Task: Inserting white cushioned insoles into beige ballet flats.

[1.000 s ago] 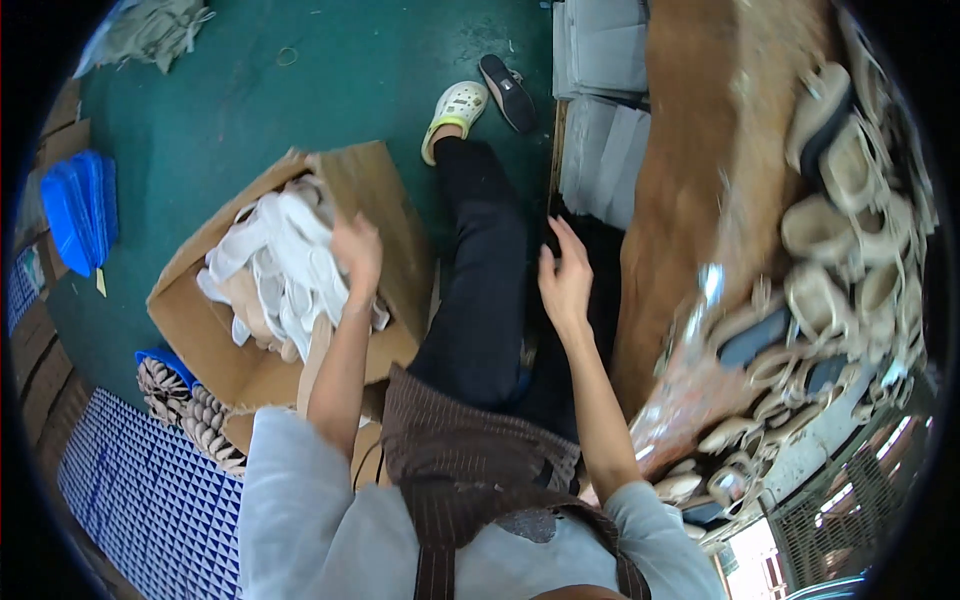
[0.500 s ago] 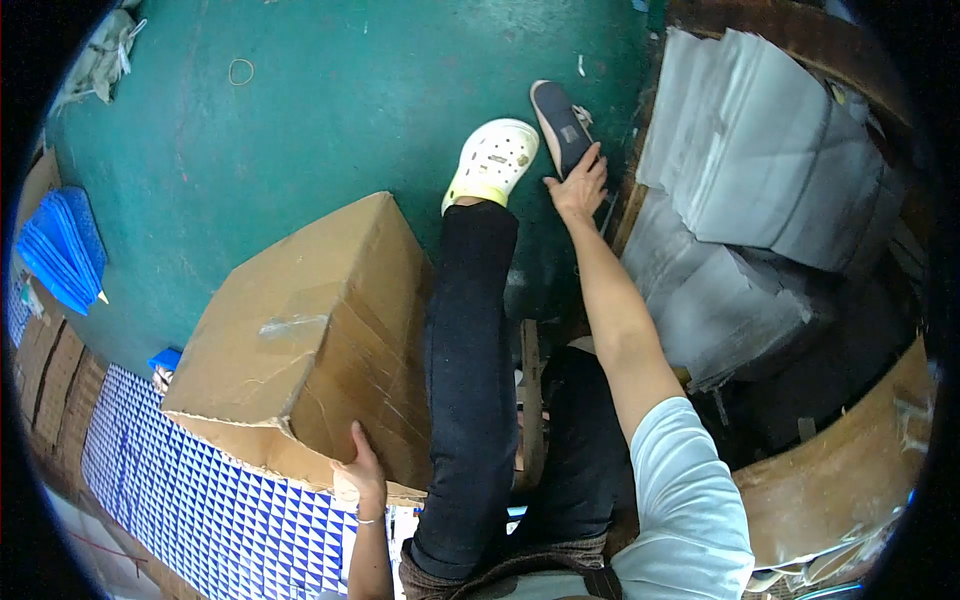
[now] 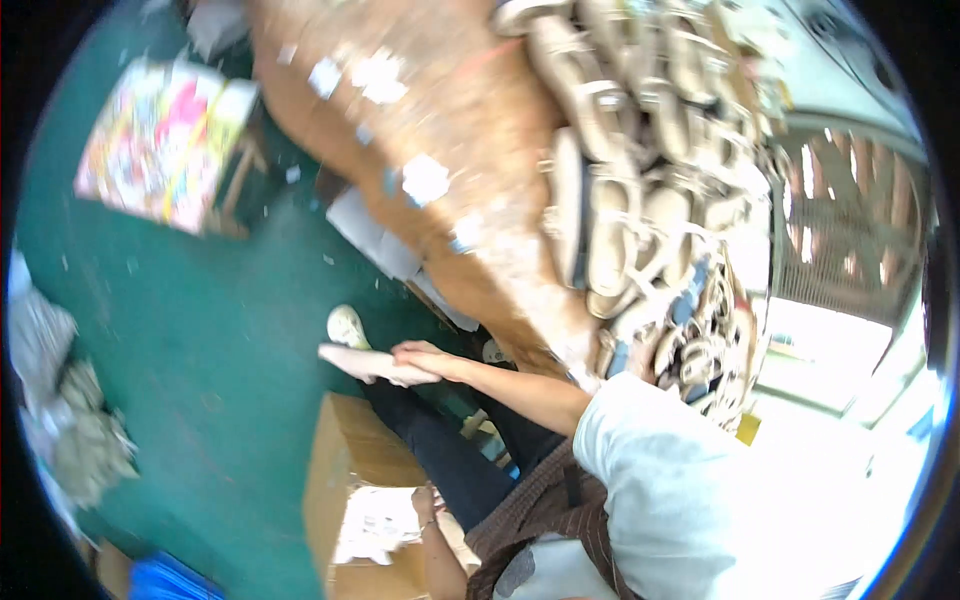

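My right hand [image 3: 428, 360] is closed on the heel end of a pale beige sandal [image 3: 360, 364]. It holds the sandal out over my shin, close to the pale clog [image 3: 346, 326] on my foot. My left hand [image 3: 425, 502] is at the opening of a brown cardboard carton [image 3: 322, 470] beside my leg. White crumpled paper or wrapping [image 3: 375, 522] shows inside the carton. Motion blur and the carton's contents hide the left fingers, so I cannot make out what they touch.
A brown worktable [image 3: 460, 120] curves along my right, with white scraps on it. Many beige sandals [image 3: 610, 225] crowd its right part. A stool [image 3: 235, 190] topped by a colourful printed pad stands on the green floor. Bags [image 3: 90, 440] and blue sheets [image 3: 170, 580] lie at left.
My right hand has taken the sandal up from the floor. The view has swung to the right, bringing in the worktable and sandals. The carton's opening and my left hand at it now show.
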Demonstrator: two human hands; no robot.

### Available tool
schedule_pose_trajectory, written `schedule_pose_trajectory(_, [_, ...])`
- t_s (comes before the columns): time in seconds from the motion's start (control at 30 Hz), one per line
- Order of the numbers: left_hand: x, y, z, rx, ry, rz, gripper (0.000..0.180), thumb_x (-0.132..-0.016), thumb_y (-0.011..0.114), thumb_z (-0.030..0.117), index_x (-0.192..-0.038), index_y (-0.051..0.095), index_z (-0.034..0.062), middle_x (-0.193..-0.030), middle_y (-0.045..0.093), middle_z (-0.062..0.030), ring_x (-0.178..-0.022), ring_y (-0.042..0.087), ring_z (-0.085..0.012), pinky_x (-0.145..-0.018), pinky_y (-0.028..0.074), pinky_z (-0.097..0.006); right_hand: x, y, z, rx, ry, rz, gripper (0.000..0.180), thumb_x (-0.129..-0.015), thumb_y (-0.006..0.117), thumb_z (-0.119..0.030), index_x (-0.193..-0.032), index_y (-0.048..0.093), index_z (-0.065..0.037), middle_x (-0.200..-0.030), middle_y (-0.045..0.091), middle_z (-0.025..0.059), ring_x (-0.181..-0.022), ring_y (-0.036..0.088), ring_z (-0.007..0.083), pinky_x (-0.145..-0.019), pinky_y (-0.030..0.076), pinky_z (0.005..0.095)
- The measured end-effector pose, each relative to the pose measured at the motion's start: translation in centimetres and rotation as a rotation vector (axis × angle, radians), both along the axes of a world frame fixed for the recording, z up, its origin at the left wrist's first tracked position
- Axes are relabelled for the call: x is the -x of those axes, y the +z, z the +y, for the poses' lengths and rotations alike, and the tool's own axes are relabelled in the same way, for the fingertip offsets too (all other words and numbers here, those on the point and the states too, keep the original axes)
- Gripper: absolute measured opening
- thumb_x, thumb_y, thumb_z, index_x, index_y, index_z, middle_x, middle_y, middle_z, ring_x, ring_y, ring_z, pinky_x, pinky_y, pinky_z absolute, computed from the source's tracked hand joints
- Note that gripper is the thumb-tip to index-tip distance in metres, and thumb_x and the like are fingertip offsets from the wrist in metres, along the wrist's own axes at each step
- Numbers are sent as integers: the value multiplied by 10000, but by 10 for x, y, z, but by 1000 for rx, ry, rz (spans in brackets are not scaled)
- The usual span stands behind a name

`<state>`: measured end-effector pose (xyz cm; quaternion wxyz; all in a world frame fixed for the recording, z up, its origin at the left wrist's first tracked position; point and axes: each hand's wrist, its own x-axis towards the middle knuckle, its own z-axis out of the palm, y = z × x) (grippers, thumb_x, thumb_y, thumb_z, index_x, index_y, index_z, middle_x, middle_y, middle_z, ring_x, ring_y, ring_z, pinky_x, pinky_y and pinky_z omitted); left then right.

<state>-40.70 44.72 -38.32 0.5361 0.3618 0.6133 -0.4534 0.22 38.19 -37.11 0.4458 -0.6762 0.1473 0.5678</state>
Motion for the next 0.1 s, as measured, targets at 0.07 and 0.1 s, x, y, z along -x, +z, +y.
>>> schedule_pose_trajectory(0.07, [-47,24,47,-29,-4,-114,311,-917,655,303,-1054,654,24,-866,699,-100,-634,656,-181,-428,535,-339,-25,89,-15,-211,-123,25,442,-896,620,-262,-1276,611,-37,-1213,643,136,-1112,610,203,-980,465,313])
schedule_pose_trajectory(0.1, [-64,29,69,-79,18,-132,417,-912,666,283,-1235,571,37,-886,706,-100,-659,670,-195,-438,540,-353,-45,115,-10,-237,-159,-40,442,-896,620,-262,-1276,611,-37,-1213,643,136,-1112,610,203,-980,465,313])
